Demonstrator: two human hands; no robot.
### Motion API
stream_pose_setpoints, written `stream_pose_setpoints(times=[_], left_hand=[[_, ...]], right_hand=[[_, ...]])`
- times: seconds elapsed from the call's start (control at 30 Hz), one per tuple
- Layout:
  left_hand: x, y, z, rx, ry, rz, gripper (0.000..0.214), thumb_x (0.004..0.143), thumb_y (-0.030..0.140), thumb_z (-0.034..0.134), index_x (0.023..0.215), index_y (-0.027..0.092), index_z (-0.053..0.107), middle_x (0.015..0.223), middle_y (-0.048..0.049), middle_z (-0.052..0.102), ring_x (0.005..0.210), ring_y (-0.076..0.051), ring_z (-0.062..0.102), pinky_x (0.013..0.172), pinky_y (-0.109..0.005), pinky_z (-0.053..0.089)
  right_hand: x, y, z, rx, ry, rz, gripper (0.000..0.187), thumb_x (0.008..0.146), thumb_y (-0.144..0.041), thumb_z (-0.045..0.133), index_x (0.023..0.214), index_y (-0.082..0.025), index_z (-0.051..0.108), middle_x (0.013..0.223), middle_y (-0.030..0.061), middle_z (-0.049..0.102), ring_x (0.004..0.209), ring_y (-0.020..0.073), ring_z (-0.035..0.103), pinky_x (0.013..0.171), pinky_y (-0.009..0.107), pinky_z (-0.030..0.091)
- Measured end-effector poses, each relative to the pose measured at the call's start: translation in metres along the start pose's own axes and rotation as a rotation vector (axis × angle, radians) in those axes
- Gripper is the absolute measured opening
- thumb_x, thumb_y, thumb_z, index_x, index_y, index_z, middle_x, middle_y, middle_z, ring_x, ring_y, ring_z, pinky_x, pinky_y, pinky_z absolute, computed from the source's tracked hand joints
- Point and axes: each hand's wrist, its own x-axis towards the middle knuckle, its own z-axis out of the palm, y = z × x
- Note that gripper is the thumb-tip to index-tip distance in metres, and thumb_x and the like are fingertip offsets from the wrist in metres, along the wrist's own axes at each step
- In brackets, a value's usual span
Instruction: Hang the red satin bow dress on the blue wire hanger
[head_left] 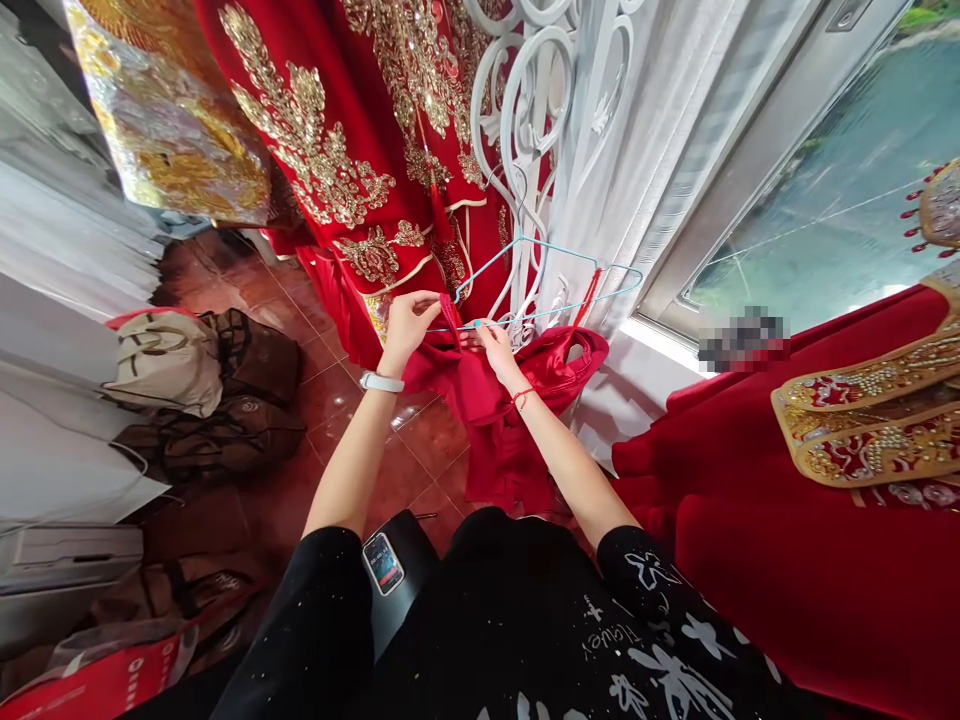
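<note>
A light blue wire hanger (551,243) hangs by its hook from white scrolled metalwork. From it droops a red strappy garment (491,400), one thin strap (589,296) looped over the hanger's far right side. My left hand (411,328), wearing a white wristband, pinches the other strap (450,311) by the hanger's left corner. Close beside it, my right hand (495,348) has its thumb at the hanger's lower bar and its fingers closed round the garment's top edge. The fingertips of my right hand are partly hidden by cloth.
Red gowns with gold embroidery (322,140) hang behind the hanger. More red embroidered clothing (750,430) fills the right side, below a window (810,200). Bags (225,390) sit on the tiled floor at left. A phone (383,563) lies on a dark surface by my body.
</note>
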Motion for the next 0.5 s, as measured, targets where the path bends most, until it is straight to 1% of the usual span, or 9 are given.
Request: stream_pose_setpoints(times=[0.07,0.13,0.23,0.3,0.33,0.4,0.5], left_hand=[[0.0,0.003,0.003,0.065,-0.088,0.024,0.007,0.085,0.02,0.07,0.089,0.015,0.073,0.091,-0.0052,0.075,0.086,-0.017,0.069,0.085,-0.028,0.054],[-0.003,0.003,0.005,0.098,-0.135,0.041,0.005,0.087,0.02,0.066,0.09,0.017,0.068,0.091,-0.0034,0.072,0.082,-0.015,0.064,0.081,-0.026,0.052],[-0.008,-0.002,0.008,0.154,-0.125,0.044,0.006,0.088,0.022,0.063,0.092,0.019,0.065,0.082,0.0003,0.065,0.067,-0.012,0.053,0.07,-0.025,0.045],[-0.011,-0.006,0.011,0.199,-0.11,0.03,0.007,0.085,0.022,0.062,0.092,0.02,0.065,0.073,0.0036,0.057,0.058,-0.011,0.041,0.063,-0.026,0.038],[-0.013,-0.007,0.012,0.212,-0.103,0.023,0.008,0.083,0.02,0.062,0.09,0.02,0.064,0.07,0.0047,0.054,0.057,-0.011,0.038,0.062,-0.026,0.036],[-0.017,-0.007,0.015,0.206,-0.078,0.024,0.01,0.079,0.02,0.064,0.088,0.021,0.061,0.07,0.0053,0.051,0.06,-0.012,0.038,0.065,-0.026,0.037],[-0.022,-0.005,0.017,0.172,-0.018,0.072,0.017,0.081,0.028,0.07,0.094,0.022,0.061,0.082,0.0022,0.059,0.074,-0.014,0.051,0.075,-0.026,0.043]], right_hand=[[0.0,0.0,-0.001,-0.008,-0.002,0.009,0.037,0.088,-0.062,0.072,0.092,-0.025,0.068,0.086,0.0012,0.077,0.079,0.0173,0.074,0.076,0.031,0.063],[0.0,0.0,-0.002,-0.014,-0.006,0.013,0.037,0.088,-0.062,0.073,0.092,-0.026,0.068,0.087,0.0014,0.077,0.079,0.0172,0.074,0.075,0.031,0.063],[-0.001,0.0,-0.004,0.001,0.003,0.01,0.037,0.086,-0.061,0.074,0.091,-0.025,0.068,0.087,0.0012,0.076,0.076,0.0167,0.073,0.069,0.029,0.062],[-0.001,-0.001,-0.005,0.01,0.013,0.015,0.037,0.086,-0.061,0.075,0.09,-0.025,0.067,0.086,0.0008,0.076,0.075,0.0162,0.072,0.066,0.028,0.06],[0.0,-0.001,-0.006,0.012,0.013,0.022,0.037,0.085,-0.061,0.075,0.09,-0.025,0.067,0.087,0.0006,0.076,0.075,0.0158,0.072,0.065,0.027,0.059],[0.0,-0.002,-0.008,0.005,0.004,0.042,0.037,0.085,-0.06,0.075,0.092,-0.025,0.067,0.088,0.0003,0.076,0.074,0.015,0.072,0.063,0.026,0.058],[-0.002,-0.006,-0.015,-0.041,-0.023,0.058,0.033,0.086,-0.055,0.075,0.097,-0.025,0.066,0.087,0.0,0.075,0.072,0.0153,0.071,0.066,0.028,0.058]])
